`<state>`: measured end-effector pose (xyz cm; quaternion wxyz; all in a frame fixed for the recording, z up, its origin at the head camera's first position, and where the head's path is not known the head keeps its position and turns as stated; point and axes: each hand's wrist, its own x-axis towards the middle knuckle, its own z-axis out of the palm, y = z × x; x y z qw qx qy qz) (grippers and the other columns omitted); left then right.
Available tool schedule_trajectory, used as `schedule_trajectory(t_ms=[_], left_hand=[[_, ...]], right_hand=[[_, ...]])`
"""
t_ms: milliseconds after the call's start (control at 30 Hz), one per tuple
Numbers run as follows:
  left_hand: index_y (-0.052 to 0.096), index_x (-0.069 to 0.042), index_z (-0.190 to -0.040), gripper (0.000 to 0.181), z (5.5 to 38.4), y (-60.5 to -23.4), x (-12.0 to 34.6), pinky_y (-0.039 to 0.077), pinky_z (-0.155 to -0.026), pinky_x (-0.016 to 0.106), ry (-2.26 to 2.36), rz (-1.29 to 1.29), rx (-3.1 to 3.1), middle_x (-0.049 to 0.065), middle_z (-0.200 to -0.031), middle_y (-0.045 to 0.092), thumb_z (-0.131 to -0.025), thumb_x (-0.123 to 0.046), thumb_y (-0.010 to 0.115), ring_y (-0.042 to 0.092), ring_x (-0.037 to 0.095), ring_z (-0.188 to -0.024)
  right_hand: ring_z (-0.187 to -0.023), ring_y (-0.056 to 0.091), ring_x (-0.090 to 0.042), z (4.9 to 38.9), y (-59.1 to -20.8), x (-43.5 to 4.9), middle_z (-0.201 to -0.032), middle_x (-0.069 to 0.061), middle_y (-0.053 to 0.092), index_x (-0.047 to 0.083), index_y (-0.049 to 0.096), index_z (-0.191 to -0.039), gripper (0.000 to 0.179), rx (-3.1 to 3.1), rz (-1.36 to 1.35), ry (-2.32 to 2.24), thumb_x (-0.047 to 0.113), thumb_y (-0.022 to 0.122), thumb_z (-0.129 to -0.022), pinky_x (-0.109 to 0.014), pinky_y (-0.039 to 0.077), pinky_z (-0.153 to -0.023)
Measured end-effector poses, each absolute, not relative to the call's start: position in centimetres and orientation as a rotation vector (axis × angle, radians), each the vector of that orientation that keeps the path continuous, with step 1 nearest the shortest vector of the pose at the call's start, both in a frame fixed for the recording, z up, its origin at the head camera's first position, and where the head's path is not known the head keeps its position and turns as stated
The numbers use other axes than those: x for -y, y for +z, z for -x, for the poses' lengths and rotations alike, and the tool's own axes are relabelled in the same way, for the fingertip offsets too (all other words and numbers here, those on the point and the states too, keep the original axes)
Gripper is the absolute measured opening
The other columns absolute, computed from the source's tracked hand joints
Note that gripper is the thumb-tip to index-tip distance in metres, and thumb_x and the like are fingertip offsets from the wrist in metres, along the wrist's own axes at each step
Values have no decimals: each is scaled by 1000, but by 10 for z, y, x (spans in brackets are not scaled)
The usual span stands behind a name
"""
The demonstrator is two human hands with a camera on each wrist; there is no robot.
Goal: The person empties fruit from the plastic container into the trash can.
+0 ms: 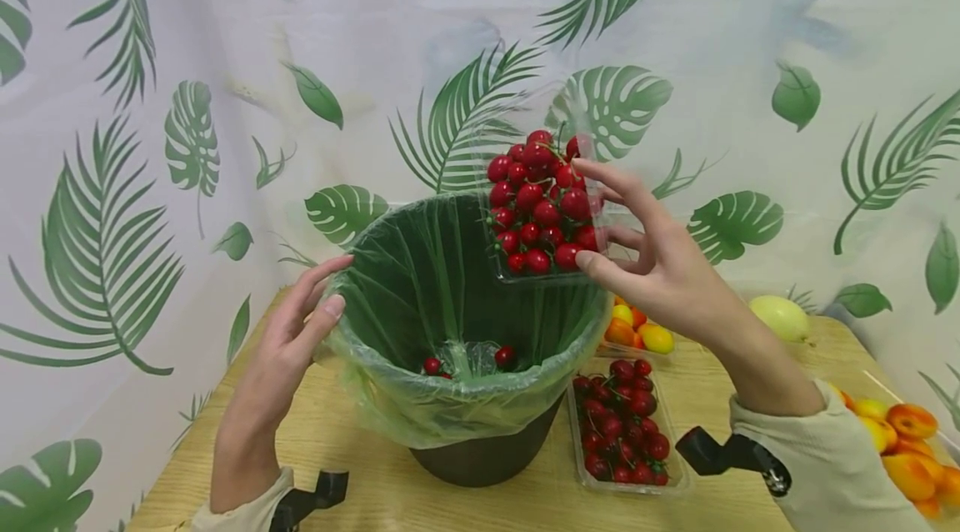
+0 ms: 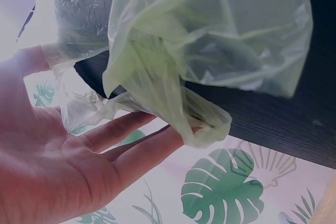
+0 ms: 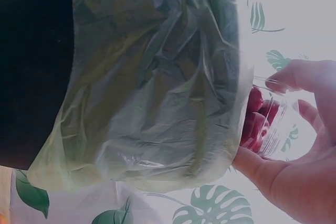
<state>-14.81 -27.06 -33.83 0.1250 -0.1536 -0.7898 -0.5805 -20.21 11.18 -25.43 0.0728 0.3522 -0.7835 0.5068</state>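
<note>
A dark bin (image 1: pixel 487 457) with a pale green plastic liner (image 1: pixel 420 415) folded over its rim stands on the table. My left hand (image 1: pixel 288 340) touches its left rim; in the left wrist view, fairly straight fingers (image 2: pixel 142 156) lie against the loose liner. My right hand (image 1: pixel 660 257) grips the right side of a clear plastic box of red cherries (image 1: pixel 536 207). This box is tilted over the bin's right side, with its cherries facing me. Inside the bin lie a few cherries (image 1: pixel 505 358). In the right wrist view, the liner (image 3: pixel 157 103) hides most of the box.
Right of the bin lies a second clear box of cherries (image 1: pixel 622 424). Behind that is a box of orange and yellow fruit (image 1: pixel 637 332). A pale yellow-green melon (image 1: pixel 780 319) lies farther back, and halved orange fruit (image 1: pixel 911 453) at the right edge. Leaf-printed sheeting (image 1: pixel 465 15) surrounds the table (image 1: pixel 360 482).
</note>
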Motion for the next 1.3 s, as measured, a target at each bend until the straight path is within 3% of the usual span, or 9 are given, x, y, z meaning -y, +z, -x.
schedule_trajectory(t_ms=[133,367,533,733,1000,1300], left_hand=[[46,-23,-154,44,148,-338,270,18,-113,72,-1687,449,2303,-2,-165,28,-110,-23,47,18,31,-154],[45,-23,-154,44,148,-338,271,17,-113,73,-1690,448,2307,-3,-165,27,-110,-23,47,18,31,-154],[45,-23,-155,44,147,-339,271,17,-113,73,-1697,449,2306,-3,-165,26,-110,-23,47,17,31,-154],[45,-22,-155,44,148,-339,271,18,-113,73,-1695,454,2305,-2,-166,26,-110,-23,46,17,32,-154],[45,-22,-154,44,148,-338,271,17,-113,72,-1694,443,2307,-1,-165,27,-110,-24,47,17,31,-154],[45,-22,-154,44,148,-338,270,18,-113,72,-1704,449,2301,-2,-165,27,-110,-24,47,17,31,-154]], right_hand=[[-120,57,-46,201,-255,-111,-164,0,24,33,32,-161,81,2372,-1046,1478,-1,66,-96,-28,57,-82],[-134,47,-50,199,-257,-110,-166,3,22,35,32,-160,82,2381,-1041,1427,-1,66,-96,-39,55,-89],[-130,50,-49,199,-256,-108,-165,2,24,35,32,-160,81,2374,-1042,1428,-1,66,-95,-31,56,-85],[-125,54,-46,199,-255,-107,-163,2,28,35,33,-160,81,2360,-1060,1415,-2,65,-95,-31,57,-83],[-134,42,-57,198,-256,-106,-163,1,28,37,34,-159,80,2362,-1049,1398,0,66,-95,-60,52,-88],[-134,42,-58,197,-256,-105,-163,-2,30,36,35,-159,80,2357,-1051,1379,1,67,-95,-64,50,-90]])
